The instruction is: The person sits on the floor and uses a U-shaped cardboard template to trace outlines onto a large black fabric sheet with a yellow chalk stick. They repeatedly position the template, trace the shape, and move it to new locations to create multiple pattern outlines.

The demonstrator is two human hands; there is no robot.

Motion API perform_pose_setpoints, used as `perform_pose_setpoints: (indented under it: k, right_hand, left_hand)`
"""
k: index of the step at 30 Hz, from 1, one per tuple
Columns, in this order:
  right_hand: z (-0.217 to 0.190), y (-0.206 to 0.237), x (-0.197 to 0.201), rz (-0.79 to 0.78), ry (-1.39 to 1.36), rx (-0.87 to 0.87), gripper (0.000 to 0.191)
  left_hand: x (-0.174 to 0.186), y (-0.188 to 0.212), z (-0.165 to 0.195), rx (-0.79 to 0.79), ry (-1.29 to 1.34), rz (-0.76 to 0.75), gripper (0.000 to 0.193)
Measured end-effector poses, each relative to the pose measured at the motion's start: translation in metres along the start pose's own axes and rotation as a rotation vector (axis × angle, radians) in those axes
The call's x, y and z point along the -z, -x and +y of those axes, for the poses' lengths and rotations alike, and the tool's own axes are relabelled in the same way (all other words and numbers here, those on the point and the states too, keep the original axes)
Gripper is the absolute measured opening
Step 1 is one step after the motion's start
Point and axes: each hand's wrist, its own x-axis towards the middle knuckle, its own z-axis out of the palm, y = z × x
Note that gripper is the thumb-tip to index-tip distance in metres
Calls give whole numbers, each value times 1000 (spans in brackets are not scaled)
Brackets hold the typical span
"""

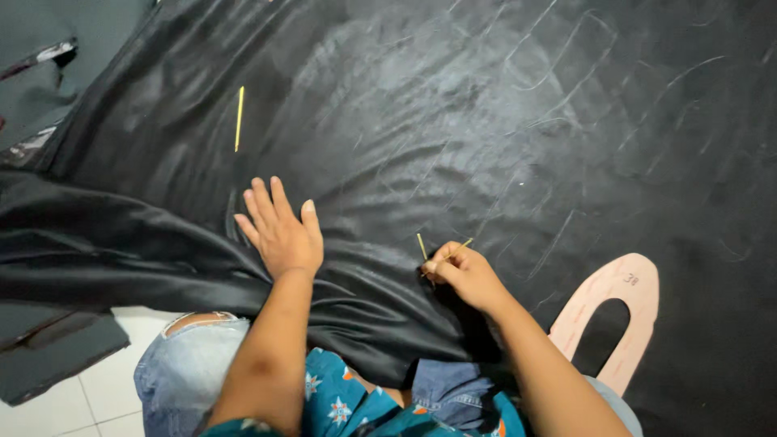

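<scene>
A large sheet of black leather-like material (453,121) covers most of the view, with faint traced outlines on it. My left hand (279,226) lies flat on it, fingers spread, pressing down near a fold. My right hand (465,275) is closed on thin yellow sticks (443,252), their tips touching the sheet. Another yellow stick (239,118) lies loose on the material beyond my left hand.
A pale pink U-shaped pattern piece (627,303) rests on the sheet at lower right. The material drapes over my lap in folds (105,251) to the left. White floor tiles (97,388) and dark grey pieces (57,348) lie at lower left.
</scene>
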Motion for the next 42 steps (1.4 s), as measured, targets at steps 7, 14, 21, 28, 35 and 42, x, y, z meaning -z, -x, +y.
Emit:
perform_pose_setpoints:
  k: [7, 14, 21, 28, 35, 42]
  right_hand:
    - [-28, -5, -18, 103, 117, 20, 14]
    - [-31, -33, -94, 152, 157, 371, 8]
    - [-30, -45, -126, 126, 365, 518, 6]
    - [-25, -49, -128, 106, 387, 583, 7]
    - [-29, -46, -126, 82, 431, 594, 7]
    - [-29, -51, -128, 125, 387, 564, 5]
  left_hand:
    - [9, -4, -15, 121, -37, -23, 81]
    - [18, -3, -13, 65, -9, -76, 98]
    - [14, 0, -21, 56, -41, -70, 97]
    - [10, 0, -27, 60, -53, -76, 96]
    - [10, 0, -28, 45, -57, -53, 95]
    - [12, -2, -28, 51, -59, -64, 95]
